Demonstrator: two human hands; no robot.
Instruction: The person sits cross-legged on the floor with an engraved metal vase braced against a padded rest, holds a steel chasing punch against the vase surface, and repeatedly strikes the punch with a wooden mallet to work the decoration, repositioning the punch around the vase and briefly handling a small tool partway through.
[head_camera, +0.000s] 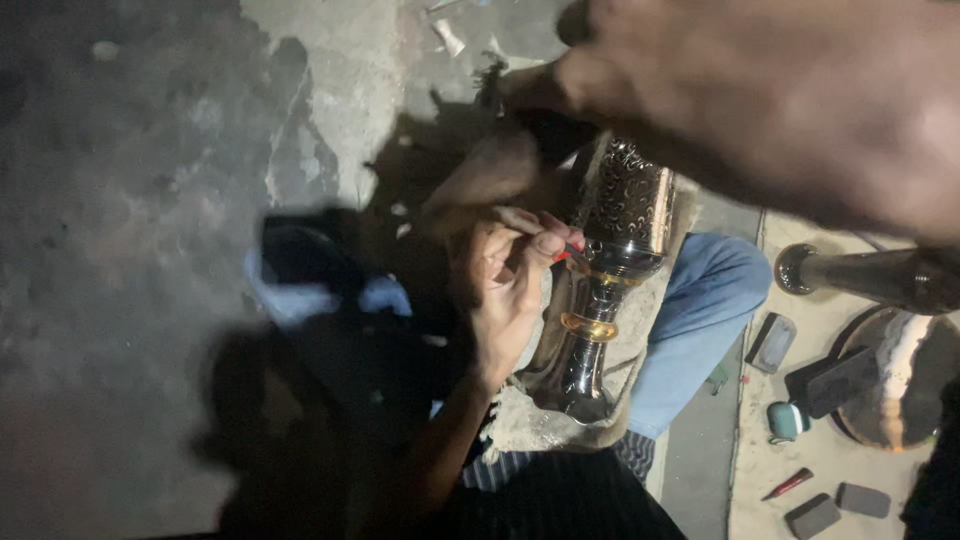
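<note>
Dim, patchy grey concrete floor (150, 150), with a paler slab (760, 470) at right.

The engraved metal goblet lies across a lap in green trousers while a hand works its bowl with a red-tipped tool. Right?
One detail is off: in the head view the trousers are blue, not green. The rest holds: the engraved metal goblet lies across the lap, and a hand works its bowl with a red-tipped tool.
</note>
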